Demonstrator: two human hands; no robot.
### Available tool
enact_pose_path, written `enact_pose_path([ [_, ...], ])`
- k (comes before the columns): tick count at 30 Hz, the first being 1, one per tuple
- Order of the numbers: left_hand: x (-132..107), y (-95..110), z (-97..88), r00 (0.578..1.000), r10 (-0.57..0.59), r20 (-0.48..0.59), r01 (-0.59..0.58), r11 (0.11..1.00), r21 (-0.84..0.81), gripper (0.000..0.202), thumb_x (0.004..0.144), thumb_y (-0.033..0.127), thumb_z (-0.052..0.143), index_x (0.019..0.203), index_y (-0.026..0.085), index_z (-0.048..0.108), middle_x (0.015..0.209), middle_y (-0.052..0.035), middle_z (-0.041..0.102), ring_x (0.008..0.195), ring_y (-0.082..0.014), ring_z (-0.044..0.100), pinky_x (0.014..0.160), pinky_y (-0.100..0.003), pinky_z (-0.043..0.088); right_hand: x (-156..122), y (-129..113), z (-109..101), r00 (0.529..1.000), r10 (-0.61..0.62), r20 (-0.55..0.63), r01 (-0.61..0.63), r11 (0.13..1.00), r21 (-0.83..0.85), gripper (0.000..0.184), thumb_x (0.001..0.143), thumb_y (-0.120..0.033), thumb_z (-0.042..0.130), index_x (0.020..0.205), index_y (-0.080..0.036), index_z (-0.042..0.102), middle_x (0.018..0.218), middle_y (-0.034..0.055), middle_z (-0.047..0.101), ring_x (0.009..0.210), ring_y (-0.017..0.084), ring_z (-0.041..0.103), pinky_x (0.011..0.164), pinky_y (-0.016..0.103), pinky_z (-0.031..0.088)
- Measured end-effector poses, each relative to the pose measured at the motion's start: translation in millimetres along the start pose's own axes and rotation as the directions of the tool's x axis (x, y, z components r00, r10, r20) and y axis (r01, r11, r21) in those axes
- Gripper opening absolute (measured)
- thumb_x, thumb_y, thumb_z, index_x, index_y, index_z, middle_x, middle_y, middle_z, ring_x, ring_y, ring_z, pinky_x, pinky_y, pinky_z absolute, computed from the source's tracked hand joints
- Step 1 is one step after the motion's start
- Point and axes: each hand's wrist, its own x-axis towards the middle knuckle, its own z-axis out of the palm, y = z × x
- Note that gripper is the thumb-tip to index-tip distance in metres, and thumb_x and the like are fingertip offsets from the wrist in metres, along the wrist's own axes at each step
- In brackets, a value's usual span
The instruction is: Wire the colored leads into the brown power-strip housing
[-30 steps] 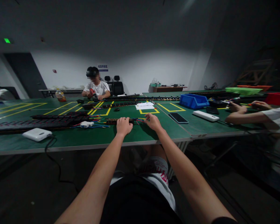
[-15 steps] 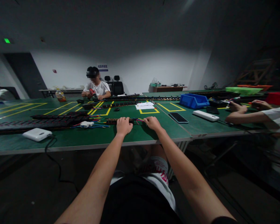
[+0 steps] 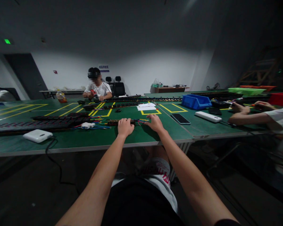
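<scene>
Both my arms reach out over the near edge of the green table (image 3: 89, 142). My left hand (image 3: 125, 126) is closed, knuckles up, on the right end of a long dark strip (image 3: 113, 122) with coloured wires. My right hand (image 3: 155, 123) rests just to its right with fingers curled over the strip's wire ends (image 3: 141, 120); what the fingers pinch is too small to make out.
A white box (image 3: 37, 135) with a black cable lies at the left. More dark strips (image 3: 49, 121), white papers (image 3: 146, 107), a phone (image 3: 180, 118), a white remote-like bar (image 3: 208, 116) and a blue bin (image 3: 195, 101) lie around. One person sits opposite, another person's arms (image 3: 250, 118) work at right.
My right hand shifted slightly, lifting a little toward the far side of the wire ends. My left hand stays put on the strip.
</scene>
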Motion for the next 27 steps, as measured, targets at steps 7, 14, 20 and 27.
enact_pose_path([
  [7,0,-1,0.6,1.0,0.009,-0.003,-0.009,1.0,-0.002,0.035,0.091,0.028,0.054,0.121,0.017,0.069,0.119,-0.0141,0.071,0.118,-0.0316,0.059,0.108,-0.045,0.043,-2,-8,-5,0.989,0.082,0.124,-0.093,0.992,0.085,0.023,0.093,-0.036,0.07,0.111,-0.023,0.072,0.097,0.0038,0.078,0.09,0.019,0.071,0.073,0.026,0.045],
  [14,0,-1,1.0,1.0,0.007,-0.003,-0.007,1.0,-0.012,0.035,0.091,0.029,0.055,0.121,0.018,0.069,0.12,-0.0138,0.071,0.119,-0.0314,0.059,0.109,-0.045,0.043,2,-9,-2,0.987,0.047,0.156,-0.034,0.996,-0.086,0.038,0.104,-0.043,0.049,0.095,-0.02,0.078,0.099,0.0112,0.078,0.092,0.021,0.07,0.074,0.026,0.042],
  [20,0,1,-0.9,1.0,0.0,0.004,0.0,1.0,-0.007,0.035,0.09,0.029,0.055,0.12,0.017,0.07,0.117,-0.0148,0.071,0.117,-0.0316,0.059,0.106,-0.045,0.044,6,3,5,0.991,0.014,0.133,-0.002,0.996,-0.092,0.03,0.101,-0.04,0.054,0.101,-0.022,0.079,0.099,0.0098,0.074,0.098,0.021,0.065,0.079,0.026,0.042],
  [27,0,0,-2.4,1.0,0.005,0.01,-0.005,1.0,-0.003,0.036,0.091,0.029,0.054,0.122,0.017,0.069,0.12,-0.0137,0.07,0.118,-0.0306,0.059,0.108,-0.044,0.043,1,9,9,0.996,0.033,0.077,-0.034,0.999,0.002,0.027,0.088,-0.04,0.074,0.11,-0.025,0.073,0.104,0.0061,0.069,0.101,0.021,0.063,0.082,0.028,0.046],
])
